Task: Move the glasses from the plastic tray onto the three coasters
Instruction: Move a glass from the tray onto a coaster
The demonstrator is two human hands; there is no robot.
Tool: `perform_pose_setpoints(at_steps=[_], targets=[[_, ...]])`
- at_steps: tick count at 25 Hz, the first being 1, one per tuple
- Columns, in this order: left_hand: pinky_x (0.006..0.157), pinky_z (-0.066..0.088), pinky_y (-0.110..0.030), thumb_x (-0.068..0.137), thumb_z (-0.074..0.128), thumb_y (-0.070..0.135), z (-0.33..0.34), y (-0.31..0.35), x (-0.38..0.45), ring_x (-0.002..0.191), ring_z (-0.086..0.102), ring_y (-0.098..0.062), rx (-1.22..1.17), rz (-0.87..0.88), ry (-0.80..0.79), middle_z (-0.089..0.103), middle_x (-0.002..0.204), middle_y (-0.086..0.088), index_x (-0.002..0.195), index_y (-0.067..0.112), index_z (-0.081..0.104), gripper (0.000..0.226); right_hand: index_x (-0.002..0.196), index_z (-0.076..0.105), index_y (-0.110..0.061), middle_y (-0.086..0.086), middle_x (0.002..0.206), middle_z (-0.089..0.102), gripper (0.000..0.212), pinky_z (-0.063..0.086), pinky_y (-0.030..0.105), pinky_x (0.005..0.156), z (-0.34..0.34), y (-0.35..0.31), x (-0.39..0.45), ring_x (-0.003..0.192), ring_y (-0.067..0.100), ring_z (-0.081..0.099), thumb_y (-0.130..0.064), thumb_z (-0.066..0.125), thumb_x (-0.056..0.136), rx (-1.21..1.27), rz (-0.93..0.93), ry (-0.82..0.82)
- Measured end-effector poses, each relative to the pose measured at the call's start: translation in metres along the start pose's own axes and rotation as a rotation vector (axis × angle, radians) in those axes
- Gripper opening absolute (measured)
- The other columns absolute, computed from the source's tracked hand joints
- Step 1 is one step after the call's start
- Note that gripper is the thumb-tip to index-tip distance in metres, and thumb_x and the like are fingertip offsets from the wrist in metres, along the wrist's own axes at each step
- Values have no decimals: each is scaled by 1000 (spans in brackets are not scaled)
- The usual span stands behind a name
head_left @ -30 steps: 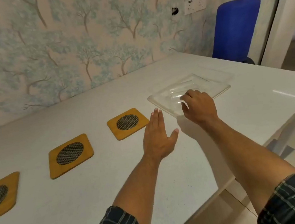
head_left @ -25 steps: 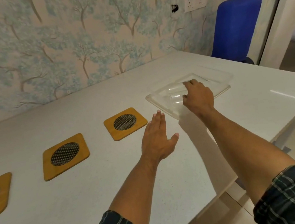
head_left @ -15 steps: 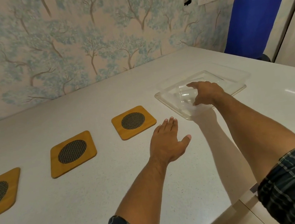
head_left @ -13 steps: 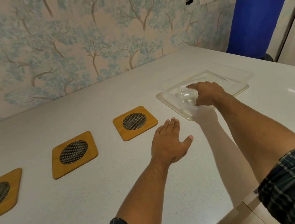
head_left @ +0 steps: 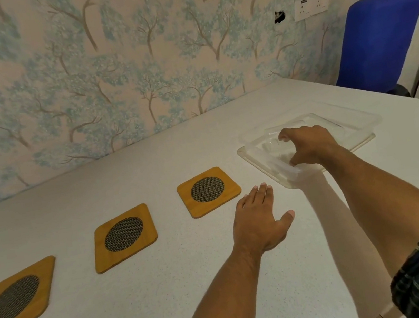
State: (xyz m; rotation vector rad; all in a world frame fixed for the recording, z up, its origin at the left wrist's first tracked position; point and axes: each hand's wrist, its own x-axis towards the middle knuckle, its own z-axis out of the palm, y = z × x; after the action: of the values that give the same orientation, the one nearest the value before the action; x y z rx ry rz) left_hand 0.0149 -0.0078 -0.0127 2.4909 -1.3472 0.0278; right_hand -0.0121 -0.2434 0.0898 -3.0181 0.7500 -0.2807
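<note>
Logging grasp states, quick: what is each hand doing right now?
Left hand: open, flat on the table, holding nothing.
Right hand: curled inside the plastic tray; whether it grips a glass cannot be told.

Blue chair beyond white table, tree-patterned wallpaper behind.

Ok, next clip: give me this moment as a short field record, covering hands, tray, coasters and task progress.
left hand: flat, palm down on the white table, fingers open, holding nothing
right hand: reaching into the clear plastic tray, fingers curled; grip unclear
glasses: clear shapes in the tray, hard to make out
coasters: three wooden ones, near, middle, far left; all bare
progress: nothing placed yet
</note>
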Motion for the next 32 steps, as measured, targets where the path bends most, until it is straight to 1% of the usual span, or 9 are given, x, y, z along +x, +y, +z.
perform_pose_setpoints(at_steps=[4,6,9,13,20,22,25,28,32], targets=[[125,6,-42,94,24,73,1,0,1,158,8,-19,0,-5,11,13,172,0,164,20,17,88,133,48,-34,-9,126,68,84,53,35,75,-14,3,-8,99,22,67,-55,87,62,205,22,210],[125,5,-41,95,23,73,2,0,1,158,8,-19,-12,-9,9,13,172,0,164,20,17,87,139,46,-35,-5,126,69,89,54,38,79,-21,-3,-11,101,24,68,-60,85,63,191,-7,299],[125,6,-40,98,25,68,-2,5,0,158,11,-19,-41,-8,16,17,171,-2,163,18,20,83,145,39,-37,3,124,69,92,56,42,82,-37,-13,-19,99,27,68,-61,83,68,105,-54,422],[125,14,-40,103,35,55,-2,5,-7,154,24,-23,-129,12,4,32,166,-4,160,15,30,70,146,40,-35,6,113,69,88,53,37,73,-47,-33,-22,88,27,65,-59,80,71,128,-95,566],[119,31,-40,101,46,46,-48,-29,-53,137,46,-24,-67,97,164,54,150,-5,151,16,45,59,139,50,-18,6,117,72,88,51,42,83,-70,-99,-34,98,32,67,-52,85,67,198,-234,570],[118,30,-38,102,47,47,-67,-46,-68,137,45,-22,-68,33,249,54,150,-3,151,20,45,56,136,54,-16,6,120,72,86,51,42,86,-70,-125,-32,102,31,67,-53,86,66,145,-305,530],[119,24,-40,103,49,46,-93,-82,-89,145,40,-27,37,-40,225,47,157,-9,153,13,44,61,138,55,-14,8,123,70,86,51,44,89,-68,-159,-29,105,32,65,-51,86,66,104,-385,515],[117,28,-44,101,47,50,-100,-103,-110,144,40,-27,119,-39,223,47,157,-9,151,11,45,63,138,55,-14,12,121,70,85,51,45,87,-61,-159,-24,103,35,65,-52,84,68,75,-353,523],[117,30,-45,98,42,59,-85,-95,-118,143,39,-25,121,-11,249,46,157,-6,147,16,47,66,135,56,-15,17,113,69,81,46,45,85,-51,-115,-18,99,40,62,-47,85,67,-31,-219,532]])
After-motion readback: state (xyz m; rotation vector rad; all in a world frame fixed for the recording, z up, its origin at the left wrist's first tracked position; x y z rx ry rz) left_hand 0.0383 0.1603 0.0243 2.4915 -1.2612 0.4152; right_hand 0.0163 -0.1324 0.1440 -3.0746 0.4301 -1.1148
